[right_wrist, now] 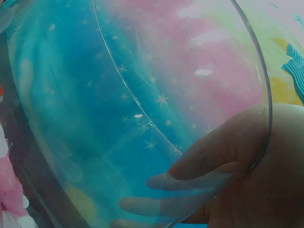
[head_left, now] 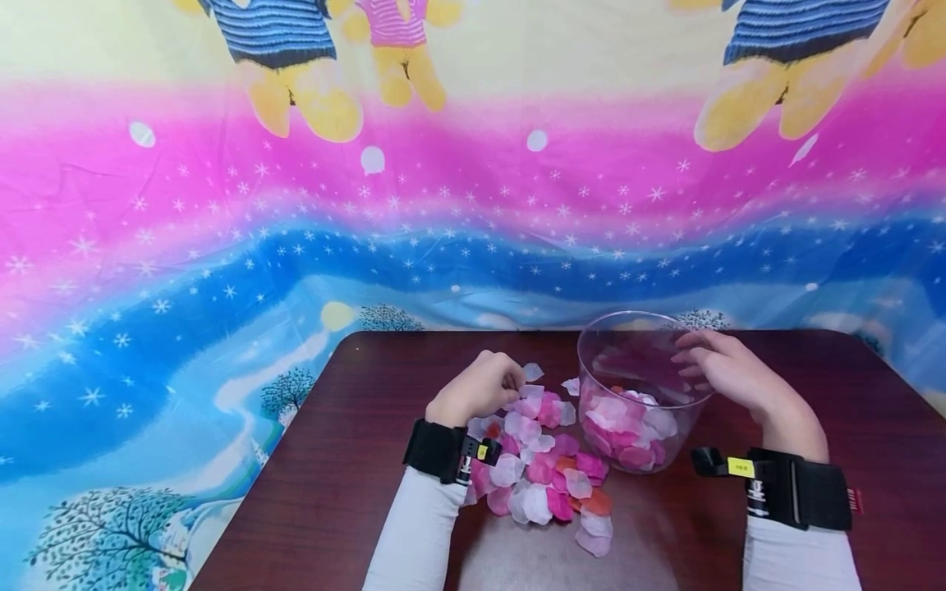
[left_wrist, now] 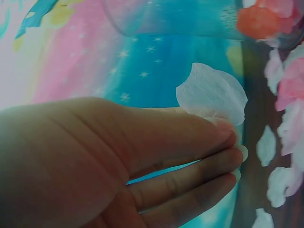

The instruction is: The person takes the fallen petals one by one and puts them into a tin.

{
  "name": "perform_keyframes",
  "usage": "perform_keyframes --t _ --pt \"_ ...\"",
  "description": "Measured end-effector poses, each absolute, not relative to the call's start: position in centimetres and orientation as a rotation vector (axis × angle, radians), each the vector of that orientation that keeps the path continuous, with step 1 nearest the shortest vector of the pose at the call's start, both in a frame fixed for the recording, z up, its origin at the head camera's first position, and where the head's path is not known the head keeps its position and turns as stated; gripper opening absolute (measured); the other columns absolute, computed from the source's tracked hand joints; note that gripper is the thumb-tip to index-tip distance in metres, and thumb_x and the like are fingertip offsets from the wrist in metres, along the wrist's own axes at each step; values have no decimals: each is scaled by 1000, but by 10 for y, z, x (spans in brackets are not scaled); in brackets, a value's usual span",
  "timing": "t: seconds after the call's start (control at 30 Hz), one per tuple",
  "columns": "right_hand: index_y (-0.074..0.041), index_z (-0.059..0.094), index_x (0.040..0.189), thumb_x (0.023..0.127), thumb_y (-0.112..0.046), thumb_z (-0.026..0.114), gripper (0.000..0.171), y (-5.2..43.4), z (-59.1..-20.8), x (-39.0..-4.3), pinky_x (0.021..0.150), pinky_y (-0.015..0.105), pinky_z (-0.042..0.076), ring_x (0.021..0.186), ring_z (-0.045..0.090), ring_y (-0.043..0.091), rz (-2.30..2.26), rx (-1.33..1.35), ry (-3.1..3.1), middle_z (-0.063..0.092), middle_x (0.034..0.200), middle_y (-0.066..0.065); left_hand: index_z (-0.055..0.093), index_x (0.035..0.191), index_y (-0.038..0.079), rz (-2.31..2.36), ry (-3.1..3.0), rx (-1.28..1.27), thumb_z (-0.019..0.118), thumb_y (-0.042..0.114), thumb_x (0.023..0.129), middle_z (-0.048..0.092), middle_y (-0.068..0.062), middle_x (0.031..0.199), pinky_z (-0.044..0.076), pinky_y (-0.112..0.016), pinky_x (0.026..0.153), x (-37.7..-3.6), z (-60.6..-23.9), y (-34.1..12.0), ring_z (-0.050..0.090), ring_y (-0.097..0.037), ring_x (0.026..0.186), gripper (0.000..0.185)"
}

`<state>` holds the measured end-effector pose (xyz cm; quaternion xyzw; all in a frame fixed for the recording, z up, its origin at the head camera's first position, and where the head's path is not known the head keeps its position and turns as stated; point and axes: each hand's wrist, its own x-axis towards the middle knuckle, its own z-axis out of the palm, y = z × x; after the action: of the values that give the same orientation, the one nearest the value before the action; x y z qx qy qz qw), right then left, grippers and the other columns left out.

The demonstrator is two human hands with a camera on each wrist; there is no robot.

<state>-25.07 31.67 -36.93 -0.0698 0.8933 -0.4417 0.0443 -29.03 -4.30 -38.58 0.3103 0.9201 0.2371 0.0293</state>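
Note:
Between the thumb and fingertips of my left hand (head_left: 480,387) a whitish artificial flower petal (left_wrist: 212,91) is pinched, its broad end sticking out past the thumb. This hand is over the left side of a loose heap of pink, white and orange petals (head_left: 539,472). My right hand (head_left: 739,382) holds the far right rim of a clear plastic tub (head_left: 691,423). Through the tub's wall, the right wrist view shows several fingers (right_wrist: 147,205) on one side and the thumb (right_wrist: 218,145) on the other. More petals (head_left: 628,423) fill the lower part of the tub.
The dark reddish-brown table (head_left: 310,492) holds the heap and the tub, the tub standing close to the heap's right side. Behind the table's far edge hangs a colourful printed cloth (head_left: 458,180). A black strap (head_left: 436,450) circles each wrist.

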Motion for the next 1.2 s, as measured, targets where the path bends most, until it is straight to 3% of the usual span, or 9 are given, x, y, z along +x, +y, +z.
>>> perform_keyframes --t 0.3,0.87,1.07,1.2 --pt "14 35 145 111 -18 24 48 317 -369 -249 89 51 57 121 57 52 -1347 -211 2727 50 139 38 77 104 5 891 2882 1015 68 3 97 73 -3 94 55 -26 80 -282 -362 -52 68 -13 84 11" --pt "13 35 145 111 -19 25 48 317 -369 -250 93 57 54 122 57 53 -1333 -208 2746 50 139 38 76 106 5 1291 3045 1489 69 3 96 72 -4 102 52 -25 90 -257 -335 -29 66 -15 96 12" --pt "14 35 145 111 -18 24 48 317 -370 -249 92 55 55 122 57 53 -1336 -207 2745 50 139 38 76 104 5 1125 3040 1619 70 3 95 71 -3 101 52 -19 88 -250 -342 -4 67 -14 92 11" --pt "14 35 145 111 -18 25 48 317 -369 -249 91 54 56 121 57 53 -1335 -212 2747 50 139 38 76 107 6 995 3076 1596 70 6 96 70 -1 103 52 -18 90 -246 -346 7 65 -14 97 12"
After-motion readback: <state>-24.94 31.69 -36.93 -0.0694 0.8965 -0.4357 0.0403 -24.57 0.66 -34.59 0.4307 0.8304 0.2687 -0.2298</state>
